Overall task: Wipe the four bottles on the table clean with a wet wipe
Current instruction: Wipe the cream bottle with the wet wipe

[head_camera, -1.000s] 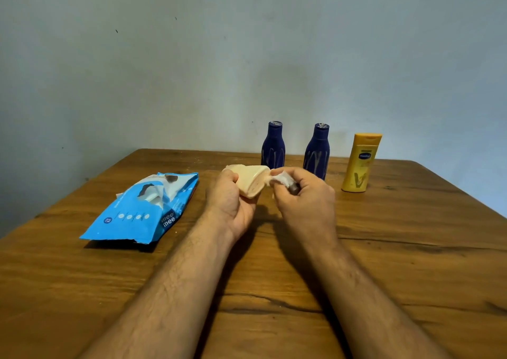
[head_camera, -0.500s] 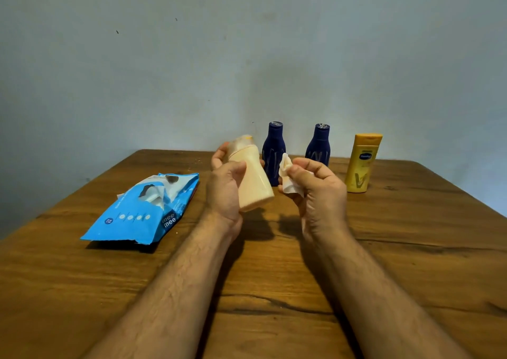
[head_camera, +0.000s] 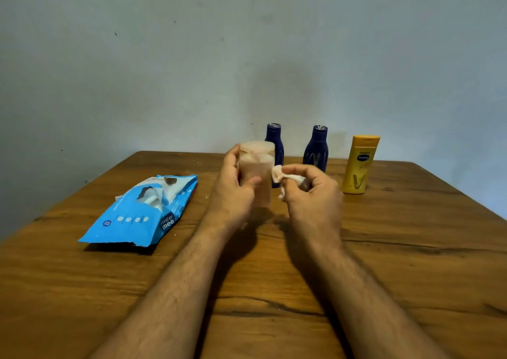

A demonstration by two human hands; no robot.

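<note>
Left hand (head_camera: 233, 191) at frame centre, fingers wrapped around blurred cream bottle (head_camera: 256, 174). Right hand (head_camera: 310, 196) just beside, pinching crumpled wet wipe (head_camera: 285, 177) near bottle's side.

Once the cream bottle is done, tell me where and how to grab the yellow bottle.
Grip the yellow bottle around its mid body, below the cap, coming in from the front-right with the right hand. It stands upright with its broad face toward the camera, so thumb and fingers would likely fit best across the narrow sides. The blue bottle stands apart on its left, while its right side is free.
</note>
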